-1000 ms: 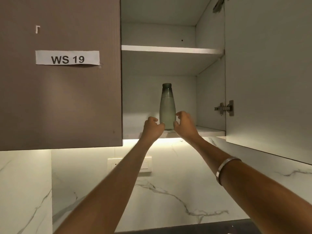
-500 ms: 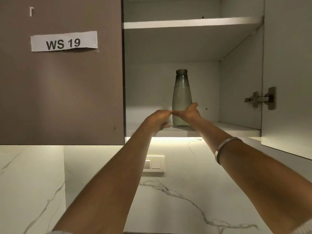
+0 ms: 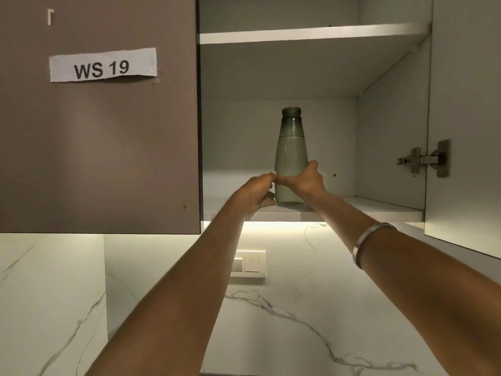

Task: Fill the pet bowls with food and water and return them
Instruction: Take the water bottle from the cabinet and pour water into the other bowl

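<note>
Up on the lower cabinet shelf (image 3: 379, 207) stands the bottle (image 3: 291, 147), upright, near the front edge, door open to the right. Both hands wrap its lower body: left hand (image 3: 256, 192) on the left side, right hand (image 3: 305, 181) on the front and right, fingertips meeting in front. Base looks to be on the shelf; cannot tell if lifted. Bottle looks like smooth translucent plastic or glass, capped, filled most of the way, so probably heavy-ish, rigid and slippery. Tapered shape means a grip high up would slide; low wide section is the right hold, one palm under the base once clear of the shelf. Overhead reach, so dropping is the risk. Bangle (image 3: 371, 242) on right wrist. No bowls in view.
</note>
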Action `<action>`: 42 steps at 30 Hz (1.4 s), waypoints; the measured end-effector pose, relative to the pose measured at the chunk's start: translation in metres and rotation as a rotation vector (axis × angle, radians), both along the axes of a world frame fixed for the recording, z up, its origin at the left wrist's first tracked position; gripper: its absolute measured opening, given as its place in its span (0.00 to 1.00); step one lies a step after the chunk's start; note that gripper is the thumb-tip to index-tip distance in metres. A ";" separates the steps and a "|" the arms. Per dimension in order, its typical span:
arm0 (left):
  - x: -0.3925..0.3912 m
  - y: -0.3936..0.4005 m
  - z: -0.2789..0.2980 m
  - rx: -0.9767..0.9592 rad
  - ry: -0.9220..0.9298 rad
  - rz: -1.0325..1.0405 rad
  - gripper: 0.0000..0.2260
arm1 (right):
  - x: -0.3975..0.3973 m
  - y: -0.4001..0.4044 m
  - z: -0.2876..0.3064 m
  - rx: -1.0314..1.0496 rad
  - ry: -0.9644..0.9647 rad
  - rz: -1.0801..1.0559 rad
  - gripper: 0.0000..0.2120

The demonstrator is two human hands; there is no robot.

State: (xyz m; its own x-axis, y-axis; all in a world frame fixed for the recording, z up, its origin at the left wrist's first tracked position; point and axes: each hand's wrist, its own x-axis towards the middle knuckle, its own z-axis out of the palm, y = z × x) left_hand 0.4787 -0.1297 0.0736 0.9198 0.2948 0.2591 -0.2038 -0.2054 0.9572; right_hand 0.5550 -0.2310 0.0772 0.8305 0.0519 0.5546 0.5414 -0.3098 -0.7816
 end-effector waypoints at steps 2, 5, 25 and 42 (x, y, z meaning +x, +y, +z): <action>-0.009 -0.004 0.000 -0.032 -0.032 -0.048 0.17 | -0.008 0.000 0.002 0.013 -0.019 0.016 0.42; -0.023 -0.009 0.001 -0.080 -0.058 -0.092 0.16 | -0.024 -0.004 0.010 0.016 -0.036 0.035 0.42; -0.144 -0.009 -0.031 -0.423 -0.131 -0.203 0.18 | -0.174 -0.006 -0.009 0.034 0.005 0.034 0.41; -0.228 -0.013 -0.127 -0.478 -0.080 -0.043 0.10 | -0.243 0.005 -0.113 -0.029 0.022 0.128 0.40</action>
State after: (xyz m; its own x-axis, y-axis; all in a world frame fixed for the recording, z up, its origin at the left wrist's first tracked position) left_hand 0.2504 -0.1425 -0.0530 0.9166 0.3598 0.1741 -0.2789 0.2634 0.9235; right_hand 0.3118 -0.2261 -0.0363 0.8281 0.1738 0.5329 0.5606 -0.2623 -0.7855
